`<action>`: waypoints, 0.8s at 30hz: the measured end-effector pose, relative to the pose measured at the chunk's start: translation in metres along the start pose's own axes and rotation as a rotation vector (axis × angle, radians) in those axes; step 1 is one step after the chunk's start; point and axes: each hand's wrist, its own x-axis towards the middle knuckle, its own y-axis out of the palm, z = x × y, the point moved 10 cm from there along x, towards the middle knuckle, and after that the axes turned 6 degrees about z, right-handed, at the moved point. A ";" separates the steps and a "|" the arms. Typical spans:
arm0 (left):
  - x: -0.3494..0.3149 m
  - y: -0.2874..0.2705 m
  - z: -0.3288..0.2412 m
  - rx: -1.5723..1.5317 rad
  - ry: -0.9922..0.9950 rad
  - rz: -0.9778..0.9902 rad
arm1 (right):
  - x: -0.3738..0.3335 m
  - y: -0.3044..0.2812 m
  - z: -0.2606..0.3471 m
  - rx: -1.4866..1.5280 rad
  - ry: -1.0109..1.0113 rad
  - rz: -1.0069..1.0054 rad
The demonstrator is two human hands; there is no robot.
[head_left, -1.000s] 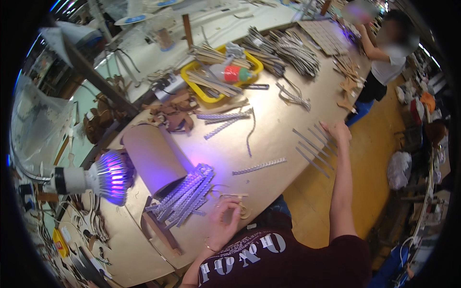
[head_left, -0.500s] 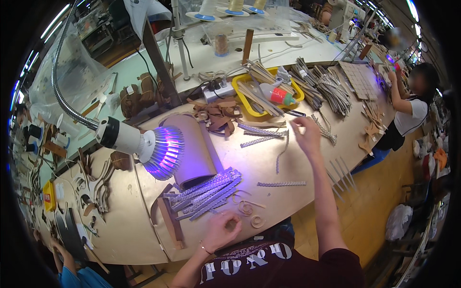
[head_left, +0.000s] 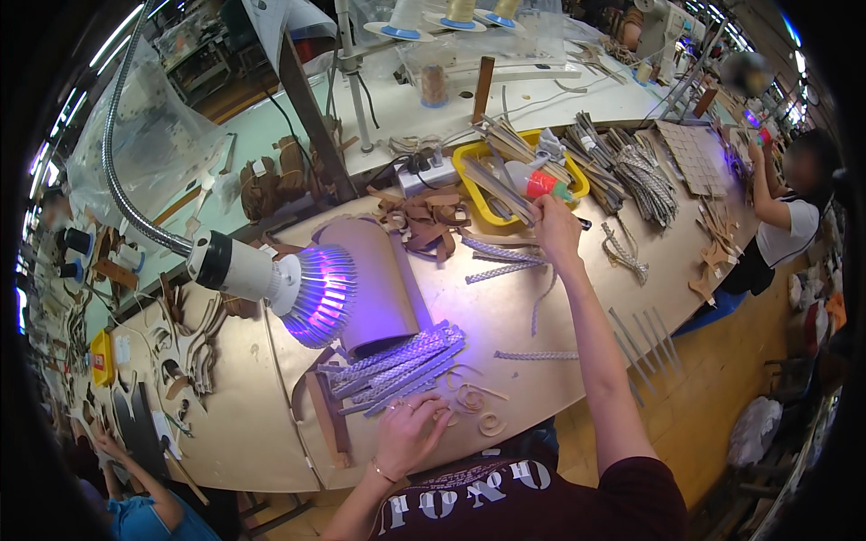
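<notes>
My left hand (head_left: 411,431) hovers by the table's near edge, fingers loosely bent and apart, with nothing visible in it. Just beyond it lies a pile of grey braided straps (head_left: 397,365); thin pale coiled strips (head_left: 490,424) are to its right. My right arm stretches forward, and my right hand (head_left: 559,233) is at the near rim of a yellow tray (head_left: 492,213). Its fingertips are close to a clear bottle with a red label and green end (head_left: 543,185); whether they grip anything is hidden. A dark slim object (head_left: 585,224) shows beside that hand. More braided straps (head_left: 505,270) lie below it.
A lit lamp (head_left: 316,293) on a flexible neck hangs over the left side, near a curved brown form (head_left: 374,288). Brown leather scraps (head_left: 424,221) lie left of the tray, strap bundles (head_left: 645,176) to its right. Another person (head_left: 789,216) works at far right.
My right hand has moved forward from above the braided straps to the tray's rim. My left hand's fingers have loosened from a curled ring. The view has shifted slightly.
</notes>
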 end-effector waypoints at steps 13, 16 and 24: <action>0.027 0.002 -0.028 -0.050 0.069 0.037 | 0.009 -0.011 0.012 -0.148 -0.139 -0.097; 0.026 0.003 -0.031 -0.050 0.075 0.034 | 0.013 -0.011 0.014 -0.161 -0.144 -0.118; 0.027 -0.004 -0.031 -0.078 0.065 -0.006 | 0.017 -0.013 0.015 -0.064 -0.168 -0.077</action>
